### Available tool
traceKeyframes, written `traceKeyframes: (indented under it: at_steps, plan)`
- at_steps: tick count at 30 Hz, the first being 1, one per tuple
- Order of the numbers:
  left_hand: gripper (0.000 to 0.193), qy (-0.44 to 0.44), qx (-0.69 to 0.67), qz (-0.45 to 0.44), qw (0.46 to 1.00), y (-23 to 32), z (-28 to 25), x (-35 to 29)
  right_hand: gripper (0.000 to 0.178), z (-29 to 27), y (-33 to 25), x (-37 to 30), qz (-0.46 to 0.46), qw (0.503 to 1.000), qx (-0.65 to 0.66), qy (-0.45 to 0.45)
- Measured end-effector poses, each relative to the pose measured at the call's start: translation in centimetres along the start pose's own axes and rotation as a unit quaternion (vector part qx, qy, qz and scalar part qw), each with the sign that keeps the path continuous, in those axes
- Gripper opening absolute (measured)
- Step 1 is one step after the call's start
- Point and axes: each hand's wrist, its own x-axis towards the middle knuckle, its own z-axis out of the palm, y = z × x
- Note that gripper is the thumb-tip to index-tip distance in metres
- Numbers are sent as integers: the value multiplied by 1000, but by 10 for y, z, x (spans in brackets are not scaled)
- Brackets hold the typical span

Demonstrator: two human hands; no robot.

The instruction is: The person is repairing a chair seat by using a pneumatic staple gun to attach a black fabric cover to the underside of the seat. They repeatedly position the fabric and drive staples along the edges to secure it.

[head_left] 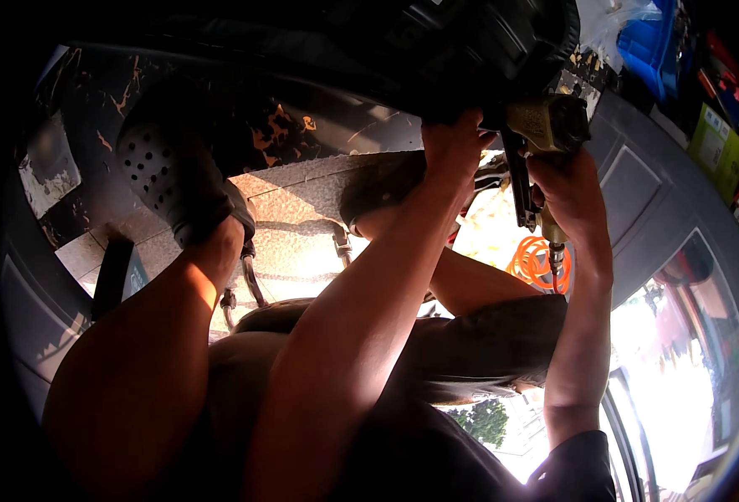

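The left forearm point(352, 293) reaches up to a black moulded piece point(503, 38), where the left hand point(455, 152) curls its fingers at the edge, perhaps steadying it; whether they grip, I cannot tell. The right hand point(572, 188) wraps an air tool's point(545, 121) handle, seemingly bearing its weight, near a coiled orange hose point(518, 258).

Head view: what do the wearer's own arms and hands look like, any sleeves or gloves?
The left hand and right hand are gloveless, with no watch or bracelet visible. Both forearms are bare. A dark short sleeve shows on the right; none can be made out on the left.
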Motion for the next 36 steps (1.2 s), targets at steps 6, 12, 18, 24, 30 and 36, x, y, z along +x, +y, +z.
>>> traceKeyframes:
  at_steps: [6, 12, 18, 24, 30, 36]
  plan:
    - [19, -1, -2, -4, 1000, -2, -3, 2, 33, 0, 2, 2, 4, 999, -43, -10]
    - [16, 3, -1, 4, 1000, -8, -7, 8, 33, 1, 5, 7, 9, 994, -108, 2]
    - [18, -2, -5, 11, 1000, -8, -8, 9, 32, 6, 3, 11, 3, 990, -140, 26]
    - [26, 35, 4, -5, 999, -6, 0, 11, 21, 4, 0, 14, 0, 993, -120, 20]
    - [31, -2, 23, 10, 1000, -10, 1, 9, 24, 3, -10, -14, 28, 999, -28, 25]
    - [34, 20, 30, 31, 999, -8, -1, 7, 34, -34, -2, -31, 10, 999, -5, 35]
